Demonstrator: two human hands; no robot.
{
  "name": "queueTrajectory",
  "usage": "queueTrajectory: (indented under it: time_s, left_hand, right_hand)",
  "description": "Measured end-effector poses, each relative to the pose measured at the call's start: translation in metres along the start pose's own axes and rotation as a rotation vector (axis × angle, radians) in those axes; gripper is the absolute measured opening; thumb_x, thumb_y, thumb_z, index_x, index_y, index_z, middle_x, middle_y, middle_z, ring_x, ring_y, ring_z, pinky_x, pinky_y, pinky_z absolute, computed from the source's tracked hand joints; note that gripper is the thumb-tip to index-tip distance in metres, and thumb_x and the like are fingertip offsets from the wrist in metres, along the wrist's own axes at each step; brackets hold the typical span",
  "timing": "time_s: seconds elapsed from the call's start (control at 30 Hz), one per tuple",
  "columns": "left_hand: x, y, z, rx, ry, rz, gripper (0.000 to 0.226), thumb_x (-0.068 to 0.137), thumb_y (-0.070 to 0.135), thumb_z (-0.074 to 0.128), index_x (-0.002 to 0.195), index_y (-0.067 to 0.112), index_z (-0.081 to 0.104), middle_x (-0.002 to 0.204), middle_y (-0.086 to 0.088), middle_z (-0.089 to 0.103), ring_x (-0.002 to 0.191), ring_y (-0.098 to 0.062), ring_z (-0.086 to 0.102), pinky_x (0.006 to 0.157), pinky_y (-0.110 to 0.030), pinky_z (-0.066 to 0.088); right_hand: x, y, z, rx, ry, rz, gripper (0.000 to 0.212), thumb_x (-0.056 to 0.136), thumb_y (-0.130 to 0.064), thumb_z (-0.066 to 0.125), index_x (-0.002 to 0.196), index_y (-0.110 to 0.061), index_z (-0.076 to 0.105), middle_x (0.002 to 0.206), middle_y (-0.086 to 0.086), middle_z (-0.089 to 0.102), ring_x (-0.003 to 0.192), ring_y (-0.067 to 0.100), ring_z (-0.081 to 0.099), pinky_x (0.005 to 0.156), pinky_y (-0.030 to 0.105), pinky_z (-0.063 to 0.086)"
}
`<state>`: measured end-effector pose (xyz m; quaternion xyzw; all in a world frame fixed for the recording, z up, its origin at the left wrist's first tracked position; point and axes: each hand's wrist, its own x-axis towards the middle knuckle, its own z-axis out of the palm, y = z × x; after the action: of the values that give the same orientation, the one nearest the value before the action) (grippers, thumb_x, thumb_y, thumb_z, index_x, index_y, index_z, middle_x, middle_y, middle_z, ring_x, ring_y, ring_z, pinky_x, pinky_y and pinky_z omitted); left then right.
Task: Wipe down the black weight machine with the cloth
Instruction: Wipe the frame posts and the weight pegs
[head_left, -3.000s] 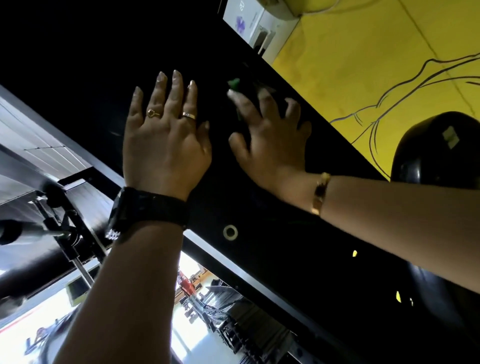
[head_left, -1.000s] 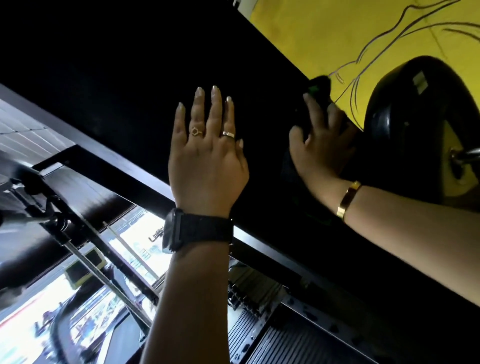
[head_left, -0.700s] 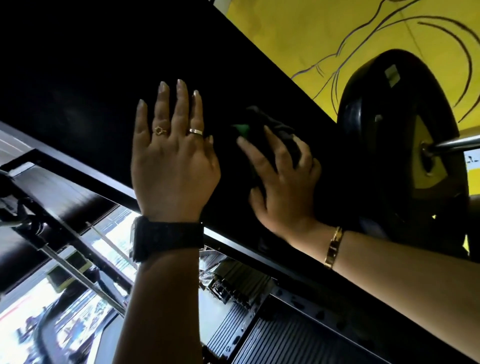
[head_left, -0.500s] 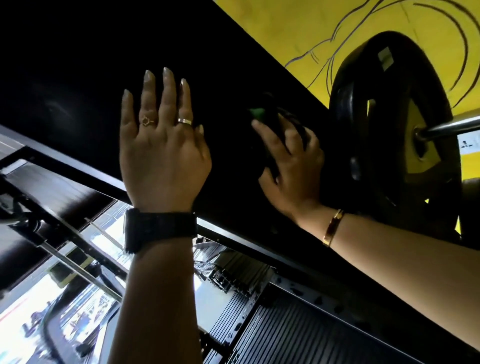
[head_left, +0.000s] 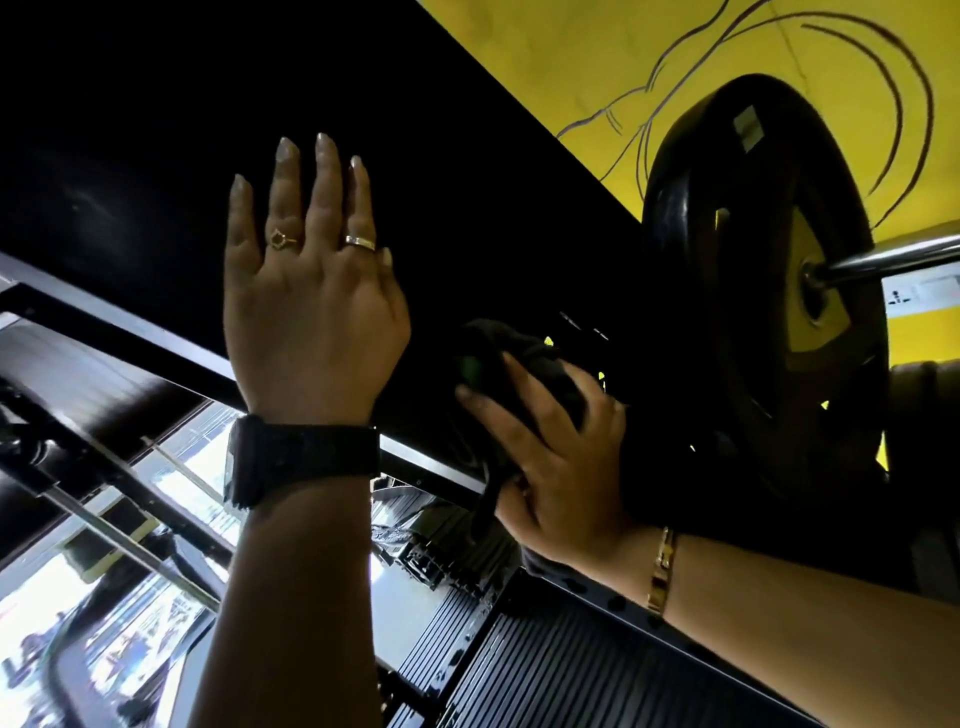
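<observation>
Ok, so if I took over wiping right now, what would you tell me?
Left hand: open, flat on the black panel, fingers straight.
Right hand: grips the bunched cloth and presses it on the panel near its lower edge, close beside the plate.
Done: the pictures do not show how much is wiped.
Left: probably keep wiping across the panel.

Black weight machine (head_left: 415, 171), dark cloth (head_left: 519, 358), yellow wall (head_left: 597, 57) with dark line drawing.
</observation>
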<state>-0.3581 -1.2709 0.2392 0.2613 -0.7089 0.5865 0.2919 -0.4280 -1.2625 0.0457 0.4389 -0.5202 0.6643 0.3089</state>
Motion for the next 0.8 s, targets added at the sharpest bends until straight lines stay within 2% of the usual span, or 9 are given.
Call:
queueTrajectory:
  time_s: [0.13,0.2,0.3,0.33,0.43,0.5,0.57,0.67,0.8]
  left_hand:
    - [-0.003,0.002,0.001,0.015,-0.022,0.000,0.056,0.103,0.033,0.024,0.153,0.009,0.025,0.160,-0.012,0.020,0.149,-0.029,0.013,0.120,-0.047,0.004]
    - [-0.005,0.004,0.001,0.015,-0.033,0.005,0.056,0.103,0.033,0.022,0.153,0.008,0.023,0.160,-0.013,0.019,0.149,-0.030,0.012,0.120,-0.047,0.003]
    - [-0.007,0.006,0.003,0.024,-0.037,-0.001,0.057,0.103,0.034,0.020,0.154,0.009,0.020,0.161,-0.012,0.017,0.149,-0.029,0.011,0.120,-0.045,0.001]
    - [-0.008,0.008,0.002,0.030,-0.039,-0.007,0.057,0.104,0.034,0.020,0.154,0.009,0.019,0.161,-0.012,0.016,0.149,-0.029,0.011,0.120,-0.045,0.001]
    - [-0.011,0.015,0.005,0.063,-0.055,-0.050,0.057,0.104,0.036,0.013,0.156,0.011,0.013,0.162,-0.010,0.010,0.150,-0.026,0.007,0.118,-0.043,-0.005]
    - [-0.013,0.018,0.008,0.088,-0.057,-0.073,0.059,0.103,0.037,0.009,0.156,0.012,0.008,0.163,-0.009,0.007,0.150,-0.025,0.004,0.115,-0.042,-0.010]
    - [-0.015,0.020,0.009,0.103,-0.055,-0.084,0.058,0.103,0.037,0.010,0.156,0.012,0.008,0.163,-0.009,0.007,0.150,-0.025,0.004,0.113,-0.042,-0.012]
    - [-0.015,0.020,0.010,0.111,-0.058,-0.086,0.058,0.104,0.038,0.013,0.156,0.011,0.009,0.163,-0.010,0.008,0.150,-0.026,0.005,0.113,-0.043,-0.011]
    - [-0.017,0.020,0.011,0.111,-0.041,-0.079,0.059,0.105,0.040,0.013,0.155,0.010,0.009,0.162,-0.011,0.009,0.150,-0.027,0.006,0.113,-0.044,-0.011]
  right_hand:
    - [0.007,0.011,0.001,0.009,-0.053,0.241,0.065,0.073,-0.038,0.037,0.137,-0.041,0.037,0.143,-0.005,0.038,0.119,0.038,0.039,0.091,0.052,0.037]
    - [0.024,0.008,-0.003,0.029,-0.067,0.427,0.066,0.074,-0.040,0.033,0.140,-0.040,0.040,0.144,0.001,0.040,0.118,0.041,0.040,0.090,0.056,0.038]
    - [0.046,0.000,-0.005,0.093,-0.128,0.700,0.070,0.077,-0.049,0.023,0.146,-0.043,0.034,0.154,0.000,0.031,0.130,0.042,0.030,0.096,0.055,0.032]
    - [0.046,-0.008,-0.005,0.075,-0.129,0.680,0.070,0.078,-0.050,0.022,0.146,-0.043,0.033,0.154,0.000,0.030,0.130,0.042,0.029,0.095,0.055,0.033]
    - [0.017,-0.027,-0.005,-0.026,-0.089,0.361,0.064,0.081,-0.041,0.034,0.144,-0.038,0.033,0.148,-0.001,0.033,0.123,0.042,0.034,0.090,0.052,0.034]
    - [-0.013,-0.020,-0.004,-0.045,-0.085,0.166,0.061,0.081,-0.037,0.038,0.142,-0.036,0.034,0.149,-0.003,0.031,0.124,0.039,0.035,0.092,0.046,0.031]
    - [-0.040,0.003,-0.005,-0.047,-0.084,0.074,0.053,0.087,-0.040,0.037,0.139,-0.032,0.038,0.149,-0.001,0.033,0.126,0.038,0.035,0.096,0.046,0.031]
    - [-0.070,0.036,-0.009,-0.078,-0.138,0.186,0.047,0.094,-0.045,0.032,0.138,-0.030,0.038,0.142,0.003,0.036,0.124,0.038,0.035,0.098,0.049,0.030]
    - [-0.073,0.043,-0.018,-0.092,-0.211,0.518,0.058,0.083,-0.036,0.036,0.140,-0.028,0.039,0.132,0.015,0.047,0.098,0.048,0.053,0.081,0.057,0.044]
